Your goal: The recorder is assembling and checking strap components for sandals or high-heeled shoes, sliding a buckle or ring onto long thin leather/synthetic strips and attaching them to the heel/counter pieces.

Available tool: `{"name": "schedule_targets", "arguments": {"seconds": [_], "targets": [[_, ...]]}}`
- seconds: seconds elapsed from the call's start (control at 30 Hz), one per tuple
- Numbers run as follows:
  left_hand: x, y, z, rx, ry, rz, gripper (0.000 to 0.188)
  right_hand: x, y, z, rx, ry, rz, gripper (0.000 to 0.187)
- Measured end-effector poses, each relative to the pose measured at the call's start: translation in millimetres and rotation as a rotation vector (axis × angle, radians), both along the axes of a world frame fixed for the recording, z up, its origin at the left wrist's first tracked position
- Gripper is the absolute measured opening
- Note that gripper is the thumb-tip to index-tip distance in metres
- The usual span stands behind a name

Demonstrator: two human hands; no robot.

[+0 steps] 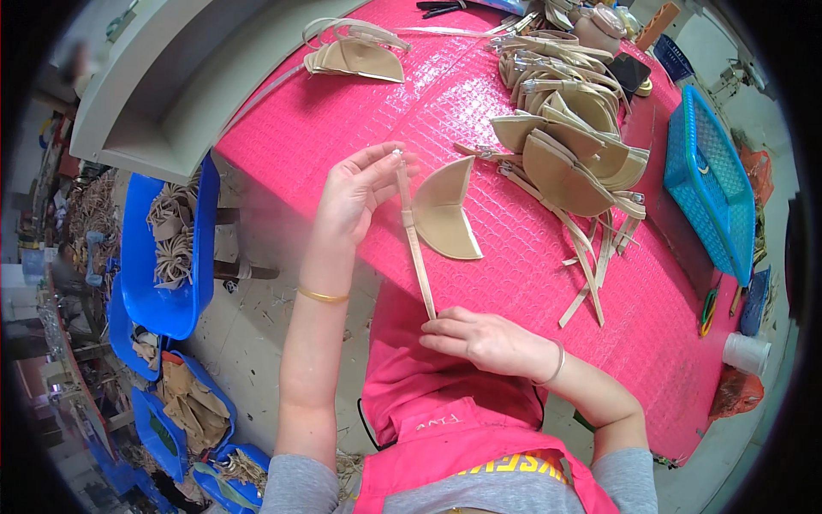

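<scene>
A narrow beige strap (pixel 414 248) stretches between my two hands over the pink-covered table. My left hand (pixel 360 193) pinches its far end, where a small shiny piece shows at the fingertips. Closed on the near end, my right hand (pixel 479 340) is close to the table's front edge. Just right of the strap lies a curved tan shoe-upper piece (pixel 443 212) with pale edges and a seam down its middle. Farther right is a pile of similar tan pieces (pixel 569 167) with buckled straps, some strap ends trailing toward me.
At the far left of the table (pixel 342 116) is another small stack of tan pieces (pixel 358 60). A turquoise basket (pixel 702 184), green-handled scissors (pixel 708 311) and a white cup (pixel 747 352) line the right side. Blue bins (pixel 167 300) stand on the floor at left, beside a grey cabinet (pixel 128 111).
</scene>
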State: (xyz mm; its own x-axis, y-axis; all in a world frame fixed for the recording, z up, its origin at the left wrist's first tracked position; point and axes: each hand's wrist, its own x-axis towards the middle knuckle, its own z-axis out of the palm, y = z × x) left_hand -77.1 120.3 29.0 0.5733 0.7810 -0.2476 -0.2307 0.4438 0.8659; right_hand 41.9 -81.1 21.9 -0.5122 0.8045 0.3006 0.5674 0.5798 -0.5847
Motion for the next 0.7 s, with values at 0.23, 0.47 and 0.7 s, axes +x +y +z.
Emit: {"name": "schedule_targets", "arguments": {"seconds": [0.23,0.47,0.7], "targets": [[-3,-5,4,0.009,-0.017,-0.01,0.027,-9,18,10,-0.085,0.318,-0.256,0.021],[-19,-21,7,-0.053,-0.188,-0.106,0.029,-14,87,16,-0.606,0.989,-0.693,0.014],[-25,-26,9,-0.062,-0.223,-0.132,0.029,-19,82,12,-0.551,1.028,-0.632,0.017]]}}
